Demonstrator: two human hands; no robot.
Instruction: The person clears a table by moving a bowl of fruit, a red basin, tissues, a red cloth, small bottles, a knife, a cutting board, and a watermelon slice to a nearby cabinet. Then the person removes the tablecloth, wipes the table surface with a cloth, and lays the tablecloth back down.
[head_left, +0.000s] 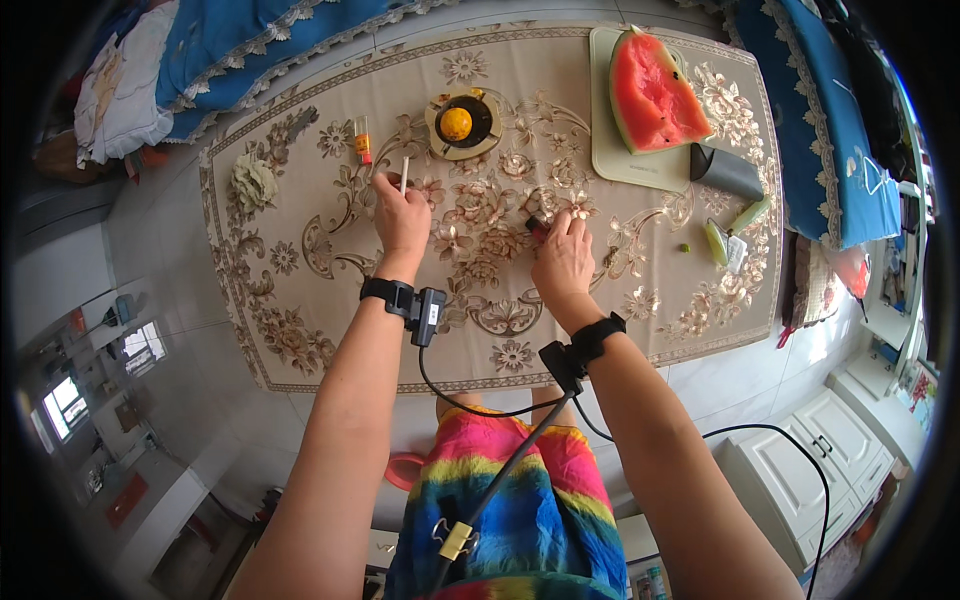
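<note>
My left hand (403, 221) pinches a slim white stick (405, 175), much like a cigarette, which points up and away from me. Just beyond it lies a small clear tube (362, 140) with a yellow label and a red end. My right hand (566, 255) rests low over the tablecloth, its fingers on a small dark and red object (536, 227). Most of that object is hidden, so its kind is unclear. Past both hands, a round orange-yellow fruit (455, 124) sits in an ashtray-like dish (489, 142) with a dark inside.
A large cut watermelon piece (656, 97) lies on a pale cutting board (622, 169), beside a dark grey case (726, 172). Green items (718, 241) and a crumpled greenish cloth (253, 182) are on the patterned tablecloth (465, 247). Black cables (517, 412) run from my wrist devices.
</note>
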